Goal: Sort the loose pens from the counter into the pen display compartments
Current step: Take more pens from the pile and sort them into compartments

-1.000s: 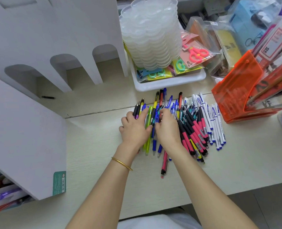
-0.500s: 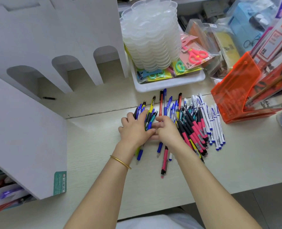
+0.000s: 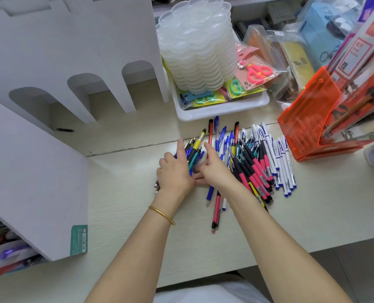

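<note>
Both hands (image 3: 175, 174) (image 3: 217, 171) cover the leftmost loose pens (image 3: 259, 162).

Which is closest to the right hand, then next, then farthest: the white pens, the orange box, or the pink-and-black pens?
1. The pink-and-black pens, right beside the right hand, on its right.
2. The white pens, further right.
3. The orange box, far right, towards the back.
</note>
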A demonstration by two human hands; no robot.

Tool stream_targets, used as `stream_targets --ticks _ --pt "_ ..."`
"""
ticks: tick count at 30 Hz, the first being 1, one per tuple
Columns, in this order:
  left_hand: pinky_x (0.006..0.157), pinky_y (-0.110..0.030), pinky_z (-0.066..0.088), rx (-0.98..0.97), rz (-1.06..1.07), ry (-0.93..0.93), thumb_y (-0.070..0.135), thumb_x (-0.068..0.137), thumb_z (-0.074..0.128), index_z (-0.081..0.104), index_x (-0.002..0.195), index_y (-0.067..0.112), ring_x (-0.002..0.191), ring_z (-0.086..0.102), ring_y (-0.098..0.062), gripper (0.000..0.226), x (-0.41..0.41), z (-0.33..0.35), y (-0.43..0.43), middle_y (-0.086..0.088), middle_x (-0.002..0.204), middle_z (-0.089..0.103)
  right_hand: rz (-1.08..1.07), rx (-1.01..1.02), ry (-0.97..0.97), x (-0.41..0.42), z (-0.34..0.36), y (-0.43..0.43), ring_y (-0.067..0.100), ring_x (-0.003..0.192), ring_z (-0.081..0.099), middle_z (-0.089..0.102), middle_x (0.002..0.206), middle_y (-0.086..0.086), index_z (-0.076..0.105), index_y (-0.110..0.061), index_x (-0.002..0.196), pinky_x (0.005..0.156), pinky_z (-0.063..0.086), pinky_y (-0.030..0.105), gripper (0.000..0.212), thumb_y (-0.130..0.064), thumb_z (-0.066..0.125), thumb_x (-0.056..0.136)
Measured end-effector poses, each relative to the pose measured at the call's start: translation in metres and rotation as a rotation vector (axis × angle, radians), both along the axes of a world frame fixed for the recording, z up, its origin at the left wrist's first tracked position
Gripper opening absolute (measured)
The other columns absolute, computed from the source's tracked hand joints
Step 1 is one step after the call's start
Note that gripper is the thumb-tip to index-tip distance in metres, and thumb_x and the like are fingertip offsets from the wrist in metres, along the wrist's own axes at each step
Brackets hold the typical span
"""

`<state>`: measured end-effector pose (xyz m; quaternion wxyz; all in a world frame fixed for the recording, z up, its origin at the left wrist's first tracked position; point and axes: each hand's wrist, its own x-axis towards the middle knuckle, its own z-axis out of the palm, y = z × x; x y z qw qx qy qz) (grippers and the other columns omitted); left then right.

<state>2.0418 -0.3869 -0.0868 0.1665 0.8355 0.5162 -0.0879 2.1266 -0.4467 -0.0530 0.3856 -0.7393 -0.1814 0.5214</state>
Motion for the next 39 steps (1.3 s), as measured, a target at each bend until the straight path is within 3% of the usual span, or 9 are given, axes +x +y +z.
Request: stream_targets --ticks 5,11,17,21,26,30,32,35,39 --pt "0.078 -0.037 0.045 0.042 -0.043 0.020 0.031 0.088 0.064 -0.002 0.154 0.023 0.111 0.048 -0.031 0.093 -0.005 0.001 -0.005 -0.015 0.127 0.045 0.106 -0.007 -0.162 0.003 -0.001 0.015 0.036 0.087 0.067 0.054 0.110 0.006 0.004 -0.041 0.150 0.072 0.058 0.051 0.079 0.006 0.032 0.093" --pt "0.067 -0.036 0.038 0.070 -0.003 0.022 0.024 0.089 0.060 -0.002 0.154 0.023 0.102 0.055 -0.031 0.090 -0.008 0.006 -0.003 -0.014 0.115 0.054 0.154 0.023 -0.255 0.005 0.000 0.017 0.035 0.084 0.067 0.059 0.110 0.011 0.036 -0.027 0.140 0.066 0.059 0.046 0.053 0.000 0.032 0.094" --pt "0.060 -0.035 0.038 0.128 -0.052 0.044 0.017 0.089 0.061 -0.008 0.153 0.025 0.091 0.057 -0.029 0.094 -0.011 0.010 -0.007 -0.012 0.108 0.056 0.072 0.028 -0.212 0.014 -0.002 0.019 0.027 0.086 0.066 0.058 0.100 0.007 0.048 -0.018 0.112 0.059 0.060 0.037 0.019 -0.031 0.042 0.099" --pt "0.059 -0.034 0.037 0.145 -0.069 0.031 0.016 0.087 0.063 -0.010 0.153 0.026 0.091 0.056 -0.028 0.100 -0.016 0.011 -0.011 -0.011 0.107 0.056 0.150 0.002 -0.450 0.017 -0.005 0.023 0.026 0.073 0.062 0.057 0.088 0.004 0.051 -0.014 0.096 0.064 0.056 0.039 0.013 -0.027 0.051 0.096" --pt "0.061 -0.035 0.037 0.061 -0.033 -0.006 0.016 0.085 0.063 -0.009 0.153 0.025 0.095 0.056 -0.031 0.100 -0.022 0.012 -0.006 -0.012 0.110 0.057 -0.131 0.037 -0.530 0.021 0.001 0.026 0.034 0.076 0.064 0.058 0.084 0.005 0.047 -0.020 0.077 0.071 0.056 0.049 0.015 -0.010 0.052 0.087" --pt "0.063 -0.036 0.041 -0.023 0.083 -0.087 0.011 0.080 0.061 -0.005 0.153 0.025 0.093 0.057 -0.034 0.100 -0.030 0.011 0.000 -0.014 0.106 0.057 -0.235 0.094 -0.574 0.028 0.002 0.012 0.030 0.073 0.063 0.056 0.089 0.007 0.054 -0.008 0.090 0.069 0.056 0.051 0.007 -0.004 0.048 0.088" --pt "0.063 -0.035 0.043 -0.062 0.123 -0.132 0.011 0.078 0.062 -0.004 0.153 0.024 0.090 0.058 -0.034 0.101 -0.035 0.011 0.003 -0.014 0.103 0.059 -0.111 0.089 -0.668 0.026 0.000 0.006 0.025 0.078 0.058 0.055 0.102 0.010 0.058 -0.009 0.097 0.074 0.055 0.046 0.009 -0.007 0.053 0.090" --pt "0.061 -0.033 0.044 -0.120 0.176 -0.162 0.014 0.076 0.065 -0.002 0.153 0.023 0.084 0.058 -0.031 0.103 -0.041 0.015 0.006 -0.012 0.098 0.060 0.293 -0.050 -0.785 0.012 -0.007 0.003 0.029 0.088 0.058 0.050 0.116 0.011 0.060 -0.014 0.112 0.079 0.051 0.040 0.019 -0.017 0.054 0.094" --pt "0.063 -0.032 0.045 -0.188 0.234 -0.225 0.015 0.073 0.068 0.005 0.153 0.024 0.082 0.057 -0.028 0.103 -0.045 0.021 0.006 -0.007 0.097 0.060 0.476 -0.226 -0.940 -0.008 -0.013 -0.002 0.030 0.072 0.051 0.044 0.117 0.014 0.061 -0.013 0.112 0.063 0.044 0.033 0.022 -0.021 0.046 0.098"
